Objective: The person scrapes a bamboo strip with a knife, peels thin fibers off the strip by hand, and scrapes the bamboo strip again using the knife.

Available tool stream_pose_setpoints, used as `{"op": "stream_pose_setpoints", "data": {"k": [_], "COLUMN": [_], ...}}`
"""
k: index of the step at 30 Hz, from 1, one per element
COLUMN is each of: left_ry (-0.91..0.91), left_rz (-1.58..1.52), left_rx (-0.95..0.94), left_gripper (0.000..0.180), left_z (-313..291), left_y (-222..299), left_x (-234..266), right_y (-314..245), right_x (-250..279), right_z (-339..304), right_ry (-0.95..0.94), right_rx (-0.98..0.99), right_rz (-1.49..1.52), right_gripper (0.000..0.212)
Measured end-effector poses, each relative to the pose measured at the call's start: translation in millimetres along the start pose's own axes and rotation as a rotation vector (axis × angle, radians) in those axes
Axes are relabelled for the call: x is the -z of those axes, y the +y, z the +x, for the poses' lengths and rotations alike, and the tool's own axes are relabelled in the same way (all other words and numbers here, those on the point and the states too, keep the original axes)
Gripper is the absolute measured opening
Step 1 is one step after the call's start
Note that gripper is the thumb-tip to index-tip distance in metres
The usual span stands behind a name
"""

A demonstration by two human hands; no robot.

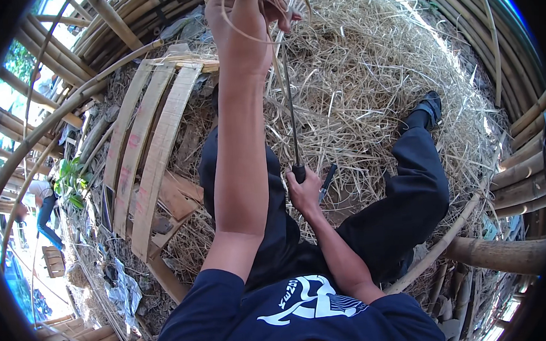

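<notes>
My left arm reaches up to the top edge, where my left hand (272, 6), partly cut off, is closed around thin pale strips (237, 27) that look like split bamboo and curl about the wrist. My right hand (304, 190) sits low between my legs, its fingers wrapped round the black handle of a long, thin dark tool (291, 109). Its shaft or blade points away from me, its far end close below my left hand; whether it is a rod or a blade seen edge-on I cannot tell. Just right of that hand lies a slim dark object (329, 179).
Dry straw (354, 75) covers the ground around my outstretched legs. A slatted wooden crate piece (156, 145) leans at left. Bamboo poles (502, 249) frame both sides. Farther left are a green plant (71, 182), crumpled plastic (123, 287) and another person (45, 208).
</notes>
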State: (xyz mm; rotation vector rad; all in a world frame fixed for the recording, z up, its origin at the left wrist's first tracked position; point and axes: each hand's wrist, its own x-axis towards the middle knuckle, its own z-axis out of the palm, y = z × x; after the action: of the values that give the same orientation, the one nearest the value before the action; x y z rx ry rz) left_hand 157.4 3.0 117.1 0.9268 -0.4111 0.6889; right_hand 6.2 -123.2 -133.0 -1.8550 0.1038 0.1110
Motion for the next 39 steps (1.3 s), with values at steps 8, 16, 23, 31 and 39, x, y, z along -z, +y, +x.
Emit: {"op": "stream_pose_setpoints", "data": {"k": [8, 16, 23, 31, 39], "left_ry": [0.051, 0.093, -0.091, -0.097, -0.081], "left_rz": [0.087, 0.093, 0.032, 0.052, 0.074], "left_rx": [0.089, 0.060, 0.046, 0.000, 0.023], "left_gripper": [0.042, 0.042, 0.038, 0.044, 0.037], "left_z": [-2, 2, 0, 1, -3], "left_y": [5, 0, 12, 15, 5], "left_x": [8, 12, 32, 23, 27], "right_y": [3, -12, 16, -26, 45], "right_x": [10, 7, 0, 9, -15], "right_z": [12, 12, 21, 9, 26], "right_ry": [-0.044, -0.047, -0.045, -0.045, -0.028], "right_rx": [-0.104, 0.147, -0.160, 0.220, -0.056], "right_rz": [-0.027, 0.017, -0.047, 0.129, -0.164], "right_gripper": [0.029, 0.025, 0.030, 0.026, 0.026]}}
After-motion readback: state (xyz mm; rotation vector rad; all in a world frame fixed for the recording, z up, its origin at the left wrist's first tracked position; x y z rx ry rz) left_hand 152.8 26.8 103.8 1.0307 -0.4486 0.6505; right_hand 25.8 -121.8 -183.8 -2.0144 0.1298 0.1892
